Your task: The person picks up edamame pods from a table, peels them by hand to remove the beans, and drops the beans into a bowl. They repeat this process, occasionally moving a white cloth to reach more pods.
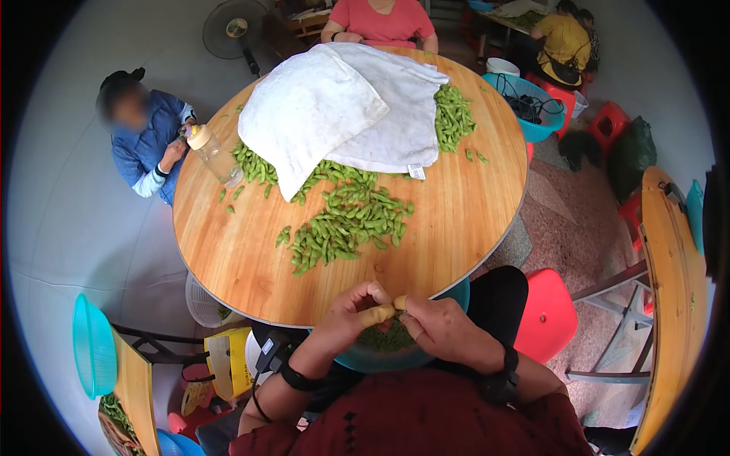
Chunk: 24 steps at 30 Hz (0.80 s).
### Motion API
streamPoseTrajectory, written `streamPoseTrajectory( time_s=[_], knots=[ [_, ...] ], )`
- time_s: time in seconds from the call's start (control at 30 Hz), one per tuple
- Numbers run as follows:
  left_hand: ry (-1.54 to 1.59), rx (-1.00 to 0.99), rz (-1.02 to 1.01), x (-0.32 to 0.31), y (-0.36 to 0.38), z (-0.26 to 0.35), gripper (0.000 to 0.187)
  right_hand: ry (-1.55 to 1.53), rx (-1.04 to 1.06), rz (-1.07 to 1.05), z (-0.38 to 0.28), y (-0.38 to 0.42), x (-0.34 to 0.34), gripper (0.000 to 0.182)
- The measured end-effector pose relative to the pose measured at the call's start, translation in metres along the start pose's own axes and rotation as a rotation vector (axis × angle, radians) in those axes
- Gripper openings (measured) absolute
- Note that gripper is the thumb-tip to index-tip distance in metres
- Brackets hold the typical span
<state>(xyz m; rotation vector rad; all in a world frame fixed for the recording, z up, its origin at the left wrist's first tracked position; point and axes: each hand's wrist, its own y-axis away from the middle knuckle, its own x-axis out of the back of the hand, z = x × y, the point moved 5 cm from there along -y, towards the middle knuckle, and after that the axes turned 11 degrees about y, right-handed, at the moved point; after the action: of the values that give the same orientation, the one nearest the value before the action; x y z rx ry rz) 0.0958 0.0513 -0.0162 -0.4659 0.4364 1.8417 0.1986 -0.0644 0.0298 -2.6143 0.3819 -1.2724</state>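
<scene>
My left hand and my right hand meet at the table's near edge, fingers pinched together at the tips. Yellow coverings wrap both thumbs. Whatever is between the fingertips is too small and hidden to make out. Below them, a teal basin holds green pieces, partly covered by my hands. Just beyond my hands, a loose heap of green soybean pods lies on the round wooden table. White cloths cover more pods farther back.
A clear bottle stands at the table's left edge, near a person in blue. Another person in a pink top sits opposite. A red stool is at my right. Another teal basin holds dark cables.
</scene>
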Motion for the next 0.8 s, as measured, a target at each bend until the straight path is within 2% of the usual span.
streamPoseTrajectory(
  time_s=[0.03,0.17,0.23,0.27,0.33,0.37,0.4,0.43,0.5,0.6,0.73,0.8],
  knots=[
    [0.086,0.031,0.013,0.0,0.0,-0.001,0.006,-0.001,-0.002,0.001,0.0,0.0,0.001,0.01],
    [0.093,0.079,0.018,0.001,0.004,-0.001,0.005,-0.036,0.003,0.037,0.001,0.001,0.004,0.009],
    [0.271,0.232,0.087,-0.002,0.009,0.0,0.008,-0.041,-0.001,0.051,0.002,0.001,0.006,0.009],
    [0.27,0.235,0.085,-0.001,0.009,-0.002,0.008,-0.051,0.012,0.05,0.001,0.001,0.008,0.008],
    [-0.135,0.018,0.027,-0.002,0.01,0.005,0.014,-0.06,0.023,0.05,0.005,0.0,0.012,0.008],
    [-0.135,0.019,0.025,-0.006,0.011,0.005,0.014,-0.292,-0.138,-0.131,0.017,0.0,0.006,0.008],
    [-0.503,-0.177,0.024,-0.021,0.015,0.018,0.017,-0.523,-0.302,-0.313,0.025,0.003,-0.003,0.008],
    [-0.868,-0.373,0.026,-0.034,0.02,0.026,0.02,-0.524,-0.305,-0.318,0.025,0.004,-0.003,0.008],
    [-0.848,-0.412,0.07,-0.028,0.021,0.019,0.023,-0.876,-0.525,-0.45,0.027,0.007,-0.012,0.01],
    [-0.846,-0.472,0.135,-0.027,0.023,0.019,0.025,-0.884,-0.419,-0.359,0.03,0.008,-0.021,0.01],
    [-0.923,-0.525,0.244,-0.032,0.024,0.028,0.026,-0.949,-0.494,-0.333,0.027,0.01,-0.027,0.01],
    [-0.948,-0.572,0.255,-0.032,0.022,0.03,0.026,-1.037,-0.481,-0.245,0.028,0.011,-0.031,0.01]
  ],
)
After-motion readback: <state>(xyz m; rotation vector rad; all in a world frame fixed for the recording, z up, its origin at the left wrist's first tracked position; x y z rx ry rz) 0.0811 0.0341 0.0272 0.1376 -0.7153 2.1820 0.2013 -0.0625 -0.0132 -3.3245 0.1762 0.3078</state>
